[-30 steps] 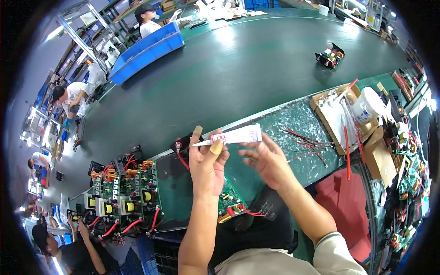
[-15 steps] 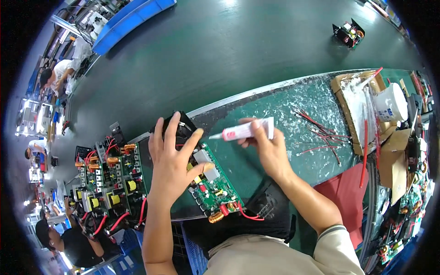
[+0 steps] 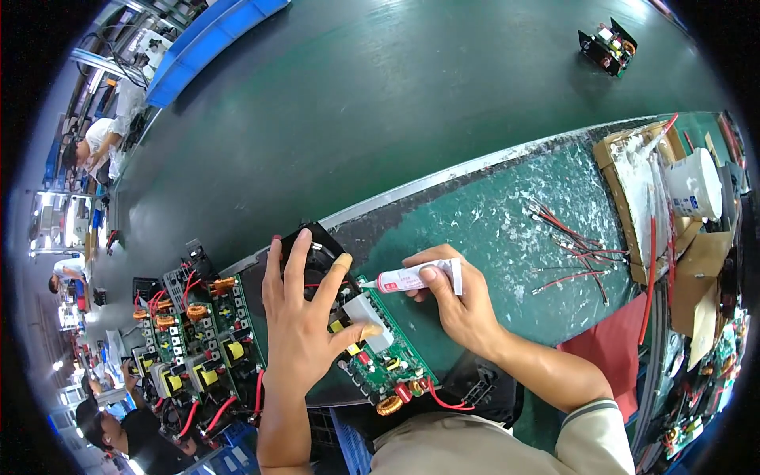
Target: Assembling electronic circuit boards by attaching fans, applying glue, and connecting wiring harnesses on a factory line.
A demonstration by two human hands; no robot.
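My left hand (image 3: 305,328) is spread wide over a green circuit board (image 3: 408,364), its fingertips at the black panel (image 3: 318,233) on the far end. The thumb, with a yellowish cover on its tip like the index finger's, rests by a pale grey block (image 3: 369,321) on the board. In my right hand (image 3: 459,305) is a white glue tube (image 3: 416,277) with red print, pinched between thumb and fingers. Its nozzle points left, at the far right edge of the board; whether it touches cannot be made out.
Several similar boards (image 3: 202,340) with red wires stand to the left. On the right lie loose red and black wires (image 3: 578,245), a cardboard box (image 3: 621,214), a white tub (image 3: 697,186) and a red sheet (image 3: 606,348). A black-panelled unit (image 3: 608,49) sits far right on the floor.
The whole view has shifted a little. My right hand has brought the glue tube nearer, its nozzle now down by the board's far edge. My left hand keeps its spread over the board.
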